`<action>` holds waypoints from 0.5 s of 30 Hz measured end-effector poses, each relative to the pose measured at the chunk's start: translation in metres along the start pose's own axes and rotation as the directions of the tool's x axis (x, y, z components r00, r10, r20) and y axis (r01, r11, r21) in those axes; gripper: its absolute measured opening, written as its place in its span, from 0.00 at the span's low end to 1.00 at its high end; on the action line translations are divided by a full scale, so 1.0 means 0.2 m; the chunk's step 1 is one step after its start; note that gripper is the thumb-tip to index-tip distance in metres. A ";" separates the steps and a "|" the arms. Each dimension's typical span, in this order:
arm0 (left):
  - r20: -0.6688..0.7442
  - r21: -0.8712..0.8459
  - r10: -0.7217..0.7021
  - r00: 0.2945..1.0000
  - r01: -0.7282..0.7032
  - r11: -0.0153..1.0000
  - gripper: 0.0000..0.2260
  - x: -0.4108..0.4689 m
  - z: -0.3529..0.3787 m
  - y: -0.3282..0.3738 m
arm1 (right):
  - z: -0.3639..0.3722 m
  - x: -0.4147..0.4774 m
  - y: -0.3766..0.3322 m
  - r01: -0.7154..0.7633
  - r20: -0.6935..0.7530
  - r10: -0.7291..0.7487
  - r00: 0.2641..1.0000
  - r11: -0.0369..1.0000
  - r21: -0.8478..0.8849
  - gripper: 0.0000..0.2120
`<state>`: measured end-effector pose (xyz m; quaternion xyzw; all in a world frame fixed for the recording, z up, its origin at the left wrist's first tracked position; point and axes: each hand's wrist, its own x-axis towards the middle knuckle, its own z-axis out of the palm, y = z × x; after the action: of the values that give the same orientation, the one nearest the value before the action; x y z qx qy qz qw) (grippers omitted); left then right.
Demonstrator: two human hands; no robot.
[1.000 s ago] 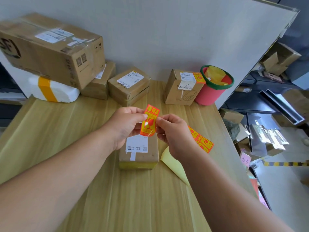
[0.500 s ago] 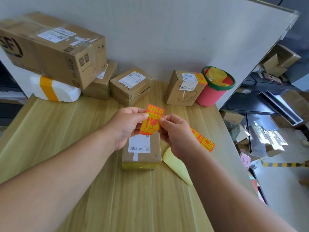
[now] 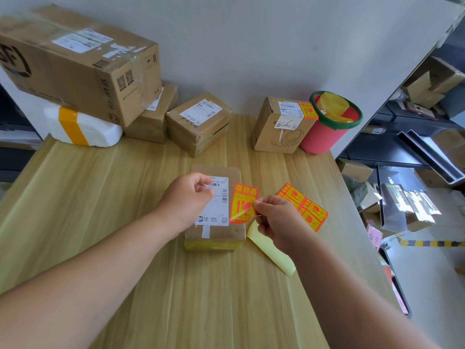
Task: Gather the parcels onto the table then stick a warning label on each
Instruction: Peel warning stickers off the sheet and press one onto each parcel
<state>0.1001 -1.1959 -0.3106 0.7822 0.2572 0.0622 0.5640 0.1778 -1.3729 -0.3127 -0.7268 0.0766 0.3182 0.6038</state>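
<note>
Right hand (image 3: pixel 273 217) pinches the lower right edge of one red-and-yellow warning label (image 3: pixel 243 204) between thumb and fingertips; the same hand also carries the strip of remaining labels (image 3: pixel 303 207) and its peeled yellow backing (image 3: pixel 271 250). Left hand (image 3: pixel 187 197) sits curled over the white shipping label on the small cardboard parcel (image 3: pixel 215 177) at mid-bench (image 3: pixel 100 197), fingers bent in, pinching nothing we can make out.

Key relation: the label hangs just left of our right hand, over the parcel's right edge, long axis running away from us, parallel to the parcel's long side. Bare cardboard lies directly beneath. We judge the right hand nearer for pressing down.

The headphone-sketch box (image 3: pixel 279 127) at the back already bears a warning label.
</note>
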 end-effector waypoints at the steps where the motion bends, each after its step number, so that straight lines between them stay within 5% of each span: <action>1: 0.004 0.017 0.001 1.000 -0.002 1.000 0.07 0.00 0.00 -0.02 | 0.00 0.01 0.02 -0.018 -0.003 0.018 1.000 1.000 -0.010 0.08; 15: 0.000 0.336 -0.024 1.000 0.022 0.942 0.14 -0.04 -0.12 -0.32 | 0.36 0.06 0.09 -0.023 0.052 0.037 0.998 0.968 -0.249 0.07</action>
<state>0.0630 -1.1648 -0.3589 0.8640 0.2720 0.0093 0.4235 0.1519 -1.3074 -0.3391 -0.7860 0.0301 0.3549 0.5053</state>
